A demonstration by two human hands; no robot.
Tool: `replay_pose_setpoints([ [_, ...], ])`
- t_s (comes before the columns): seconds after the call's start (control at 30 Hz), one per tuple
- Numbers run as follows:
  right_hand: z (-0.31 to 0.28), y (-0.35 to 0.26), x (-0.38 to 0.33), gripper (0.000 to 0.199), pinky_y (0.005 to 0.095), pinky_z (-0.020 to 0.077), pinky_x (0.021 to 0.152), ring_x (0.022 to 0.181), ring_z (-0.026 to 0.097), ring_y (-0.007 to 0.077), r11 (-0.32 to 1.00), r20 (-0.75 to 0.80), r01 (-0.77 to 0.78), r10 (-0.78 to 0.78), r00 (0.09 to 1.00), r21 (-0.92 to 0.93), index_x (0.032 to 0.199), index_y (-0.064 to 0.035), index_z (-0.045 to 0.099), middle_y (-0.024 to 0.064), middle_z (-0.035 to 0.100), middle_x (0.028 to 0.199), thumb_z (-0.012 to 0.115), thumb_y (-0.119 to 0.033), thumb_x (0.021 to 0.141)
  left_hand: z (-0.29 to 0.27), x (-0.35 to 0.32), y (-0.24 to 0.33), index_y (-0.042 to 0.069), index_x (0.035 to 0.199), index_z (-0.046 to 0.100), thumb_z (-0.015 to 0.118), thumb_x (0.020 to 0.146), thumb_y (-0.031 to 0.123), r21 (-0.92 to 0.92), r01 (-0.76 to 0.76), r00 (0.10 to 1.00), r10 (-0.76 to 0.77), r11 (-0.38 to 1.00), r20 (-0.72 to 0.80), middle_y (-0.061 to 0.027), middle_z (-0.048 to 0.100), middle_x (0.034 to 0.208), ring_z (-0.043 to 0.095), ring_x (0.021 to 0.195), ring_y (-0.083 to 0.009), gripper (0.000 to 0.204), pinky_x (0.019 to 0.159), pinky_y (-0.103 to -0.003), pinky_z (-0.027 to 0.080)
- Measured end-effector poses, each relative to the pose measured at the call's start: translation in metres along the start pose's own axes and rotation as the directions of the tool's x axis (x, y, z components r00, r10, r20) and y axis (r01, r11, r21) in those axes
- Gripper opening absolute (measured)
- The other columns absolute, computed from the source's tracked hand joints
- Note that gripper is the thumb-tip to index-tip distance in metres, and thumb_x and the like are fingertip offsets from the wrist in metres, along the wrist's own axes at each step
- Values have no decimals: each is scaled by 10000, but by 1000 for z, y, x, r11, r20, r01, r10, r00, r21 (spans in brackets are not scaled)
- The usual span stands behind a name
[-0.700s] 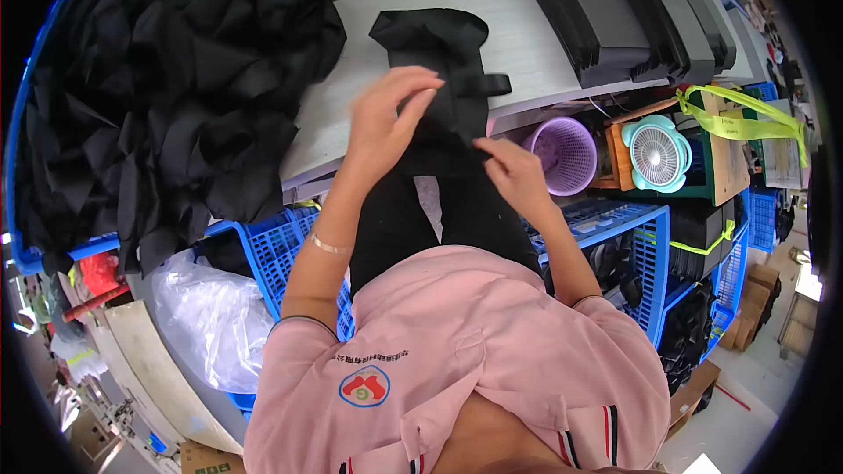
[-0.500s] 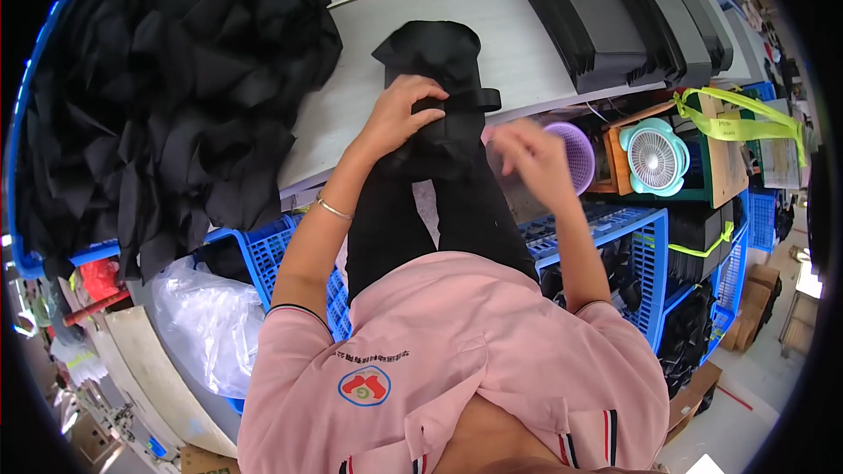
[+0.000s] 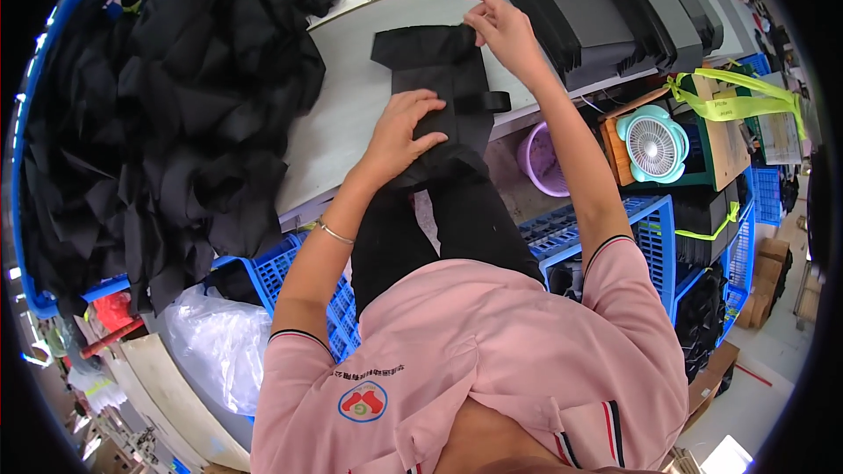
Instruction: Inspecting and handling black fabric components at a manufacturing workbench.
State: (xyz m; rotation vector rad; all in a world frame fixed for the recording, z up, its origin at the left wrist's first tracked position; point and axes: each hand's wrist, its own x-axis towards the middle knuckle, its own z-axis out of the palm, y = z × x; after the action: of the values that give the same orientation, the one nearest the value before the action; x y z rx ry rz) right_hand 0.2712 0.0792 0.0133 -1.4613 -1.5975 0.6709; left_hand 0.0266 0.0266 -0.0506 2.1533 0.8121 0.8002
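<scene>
At the left of the frame there is a big heap of black cloth [image 3: 167, 123], and next to it is the pale counter [image 3: 338, 70]. Near the middle, the left hand [image 3: 397, 139] rests on the left side of one flat black piece [image 3: 426, 77]. Its fingers are loose and a bit bent, with the thumb held apart, and they are not closed around anything. The black piece lies on the counter in the upper middle of the frame, its long way going up and down, from a wide top down to the dark trousers [image 3: 399, 228]. I cannot tell just where its low end stops. A small black loop [image 3: 485, 103] sticks out on its right side. The right hand [image 3: 509, 33] is up at the top right corner, and it is nearer to that corner than the left hand. The corner lies just left of and below its bent fingers, but I cannot tell if they pinch it. Farther right are stacks of dark sheets [image 3: 575, 13]
</scene>
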Motion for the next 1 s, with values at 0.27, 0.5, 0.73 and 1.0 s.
replay_pose_setpoints([
  [0.27,-97,44,-13,381,434,512,836,1050,595,315,468,-460,-291,-302,835,-834,1137,-135,698,75,649,1053,717,-373,840,5,36,-24,124,1468,413,861,680,226,309,-107,990,129,945,-50,-177,257,1574,406,1233,-399,912,1064,-461,382],
  [0.5,-128,60,-8,271,401,538,781,909,681,329,611,-331,-168,-163,929,-773,1000,-118,766,144,698,999,674,-329,857,-12,96,-74,80,1429,456,774,787,232,455,150,988,-116,878,-103,-216,287,1561,327,1402,-377,732,1096,-470,360],
  [0.73,-134,41,-9,344,411,544,750,872,687,321,541,-189,-67,-173,967,-839,1000,-98,764,133,703,962,696,-391,831,-38,69,-3,41,1266,611,747,839,259,-102,120,912,-150,988,-382,-207,492,1444,528,1265,-357,498,1047,-390,424],
  [1.0,-103,46,-11,41,376,558,675,833,656,271,121,-18,35,-410,912,-992,861,-92,571,74,619,821,590,-82,826,15,5,80,8,1192,657,704,891,91,-746,50,944,-274,665,-181,-60,638,1245,605,1109,-140,316,922,-289,496],
])
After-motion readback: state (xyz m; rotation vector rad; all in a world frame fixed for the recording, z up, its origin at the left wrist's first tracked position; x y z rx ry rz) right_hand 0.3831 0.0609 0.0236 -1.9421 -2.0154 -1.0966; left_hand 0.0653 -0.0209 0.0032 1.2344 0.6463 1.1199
